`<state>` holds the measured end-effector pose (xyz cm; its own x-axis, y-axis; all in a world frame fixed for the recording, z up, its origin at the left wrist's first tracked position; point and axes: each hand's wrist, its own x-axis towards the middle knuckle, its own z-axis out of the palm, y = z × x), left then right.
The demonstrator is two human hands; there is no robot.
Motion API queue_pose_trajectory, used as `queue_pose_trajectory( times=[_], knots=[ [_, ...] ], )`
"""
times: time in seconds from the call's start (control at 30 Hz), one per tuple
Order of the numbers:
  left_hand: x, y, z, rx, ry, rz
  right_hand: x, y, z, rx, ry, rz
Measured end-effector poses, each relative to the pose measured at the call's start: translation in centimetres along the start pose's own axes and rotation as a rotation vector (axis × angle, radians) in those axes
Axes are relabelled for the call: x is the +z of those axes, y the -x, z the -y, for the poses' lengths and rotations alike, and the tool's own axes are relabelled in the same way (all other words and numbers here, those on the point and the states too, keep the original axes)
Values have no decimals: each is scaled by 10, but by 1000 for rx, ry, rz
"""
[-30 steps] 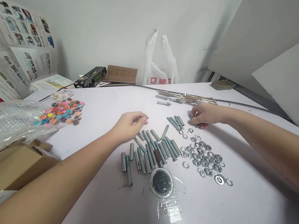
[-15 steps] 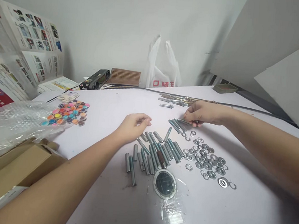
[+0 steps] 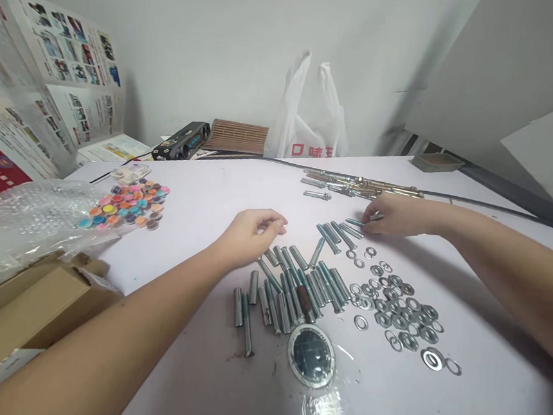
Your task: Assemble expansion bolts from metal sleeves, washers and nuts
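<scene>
My right hand (image 3: 388, 215) is over the table at the right, fingers closed around a short metal bolt (image 3: 377, 216); part of it is hidden. Another bolt (image 3: 354, 221) lies at its fingertips. Just left of that hand, several threaded bolts (image 3: 335, 232) lie in a loose row. My left hand (image 3: 252, 236) rests on the table with curled fingers, thumb near the index finger, and no object visible in it. Beside and below it spreads a pile of metal sleeves (image 3: 254, 287) and bolts. Nuts and washers (image 3: 399, 315) lie scattered to the right of the pile.
Assembled expansion bolts (image 3: 356, 185) lie at the back. A round dark disc (image 3: 312, 356) is in front, by clear tape. Coloured discs (image 3: 134, 205), bubble wrap (image 3: 38, 212) and a cardboard box (image 3: 40, 303) are at left. A plastic bag (image 3: 308, 120) and a small tray (image 3: 436, 162) stand behind.
My right hand has moved slightly right, away from the bolt row, and more bolts show beside its fingertips. The camera view has shifted slightly; my left hand stays about where it was.
</scene>
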<state>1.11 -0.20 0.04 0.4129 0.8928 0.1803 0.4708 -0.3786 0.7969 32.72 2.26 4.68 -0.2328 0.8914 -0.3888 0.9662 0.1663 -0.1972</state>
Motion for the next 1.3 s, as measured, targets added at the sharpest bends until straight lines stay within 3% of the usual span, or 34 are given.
queue_pose_trajectory(
  times=[0.17, 0.27, 0.4, 0.5, 0.6, 0.73, 0.87, 0.97, 1.2, 1.3],
  knots=[
    [0, 0, 0, -5, 16, 4, -6, -3, 0, -36, -57, 58],
    [0, 0, 0, -18, 57, 0, -14, -5, 15, 1, -138, -45],
    [-1, 0, -2, -44, 200, -35, -13, -11, 62, -128, -344, -193],
    [-2, -2, -1, 37, 285, -73, 0, -19, 104, -337, -393, -185],
    [-3, -4, 4, 108, 316, -130, 11, -23, 131, -468, -362, -204],
    [-4, -4, 9, 37, 293, -260, 6, -22, 129, -373, -432, -302],
    [-1, -3, 5, -61, 265, -260, -5, -23, 109, -281, -760, -329],
    [2, -4, 3, -115, 308, -228, -2, -26, 107, -354, -890, -292],
    [0, -4, 9, -96, 288, -133, 15, -32, 132, -607, -1204, -242],
    [-1, -4, 8, -63, 298, -107, 21, -34, 136, -664, -1183, -205]
  ],
)
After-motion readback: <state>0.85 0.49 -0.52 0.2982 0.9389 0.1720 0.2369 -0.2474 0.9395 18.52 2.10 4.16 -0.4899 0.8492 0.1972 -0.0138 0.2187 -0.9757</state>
